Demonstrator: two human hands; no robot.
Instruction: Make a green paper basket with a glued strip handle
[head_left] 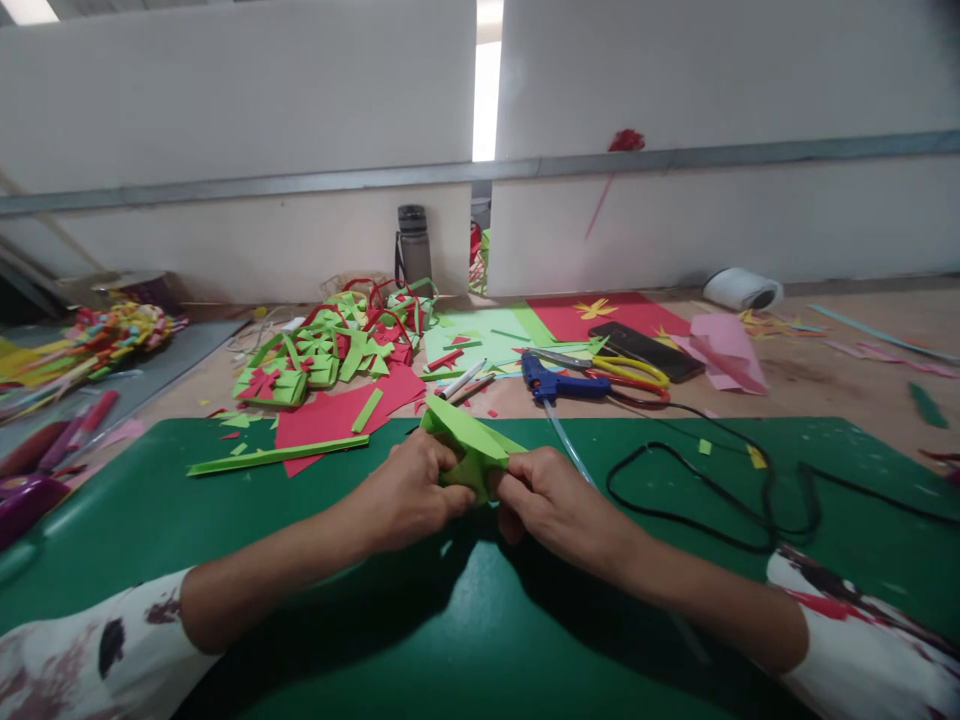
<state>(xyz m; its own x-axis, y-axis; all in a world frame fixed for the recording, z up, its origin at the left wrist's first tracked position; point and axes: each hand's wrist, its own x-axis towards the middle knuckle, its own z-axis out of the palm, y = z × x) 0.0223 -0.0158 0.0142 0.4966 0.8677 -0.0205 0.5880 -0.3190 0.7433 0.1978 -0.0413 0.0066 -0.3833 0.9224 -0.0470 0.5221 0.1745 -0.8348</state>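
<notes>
A folded piece of bright green paper (469, 440) is held up over the dark green mat (465, 640). My left hand (409, 490) pinches its left side, thumb at the front lower edge. On the other side my right hand (551, 500) grips the right end between thumb and fingers. The paper has a flat top panel and a bent lower part; its inner folds are partly hidden by my fingers. Just beyond lie a white pen (465, 378) and a blue hot glue gun (559, 385) with a clear glue stick.
Left are a red paper sheet (311, 420), a folded green strip (277, 455) and a pile of green and red paper baskets (337, 345). Right are yellow-handled scissors (637, 372), a black phone (649, 350) and a looping black cord (697, 540). A grey bottle (413, 245) stands behind.
</notes>
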